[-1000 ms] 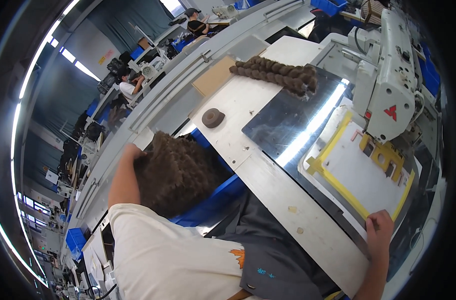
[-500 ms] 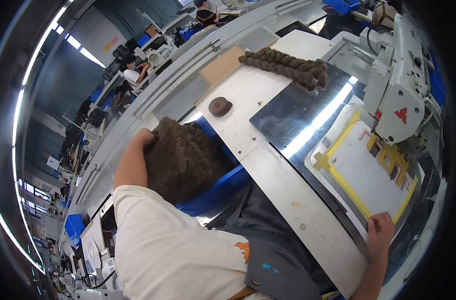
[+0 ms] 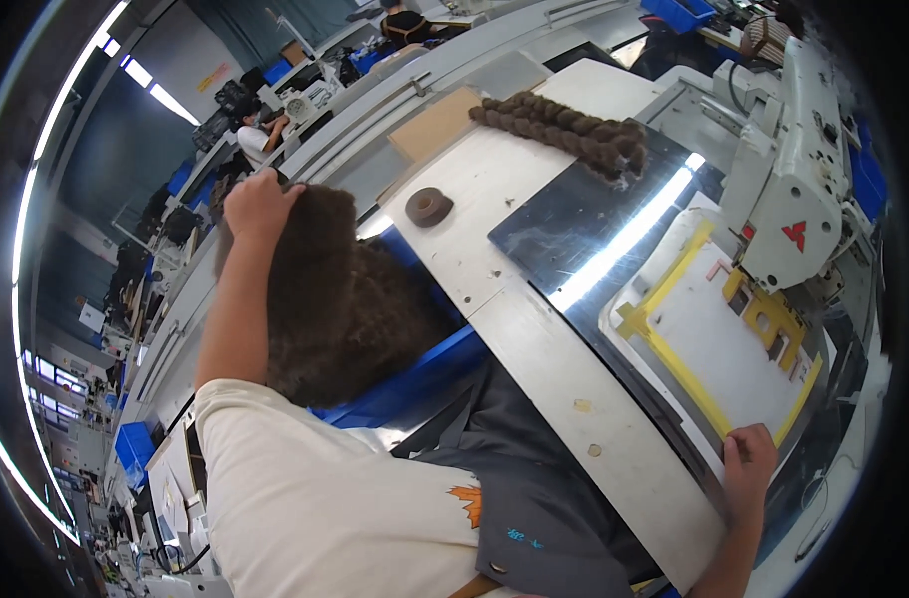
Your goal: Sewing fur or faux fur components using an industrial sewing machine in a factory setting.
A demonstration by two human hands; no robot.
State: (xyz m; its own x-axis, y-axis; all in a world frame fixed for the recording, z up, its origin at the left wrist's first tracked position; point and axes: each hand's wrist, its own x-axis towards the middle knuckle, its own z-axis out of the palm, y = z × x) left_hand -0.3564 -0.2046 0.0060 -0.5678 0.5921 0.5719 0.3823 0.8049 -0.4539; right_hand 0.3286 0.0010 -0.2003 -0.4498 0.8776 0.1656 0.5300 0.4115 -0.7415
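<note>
My left hand (image 3: 260, 207), raised at the upper left, is closed on a dark brown fur piece (image 3: 310, 269) that hangs over more fur (image 3: 399, 294) in a blue bin (image 3: 429, 364). My right hand (image 3: 748, 448) is at the lower edge of a white template plate (image 3: 713, 349) with yellow tape borders, its fingers curled; what they grip, if anything, is hidden. The template lies under the head of a white sewing machine (image 3: 783, 199), with a yellow cut-out piece (image 3: 763, 319) on it.
On the pale worktable (image 3: 524, 199) sit braided fur strips (image 3: 564, 130) and a brown roll (image 3: 429, 206). A dark glossy plate (image 3: 549, 244) lies left of the template. A cardboard sheet (image 3: 429, 125) rests behind. Other workers (image 3: 255, 140) sit at machines in the background.
My left hand has risen from the bin's left side, pulling a fur piece upward with it. My right hand has stayed at the template edge.
</note>
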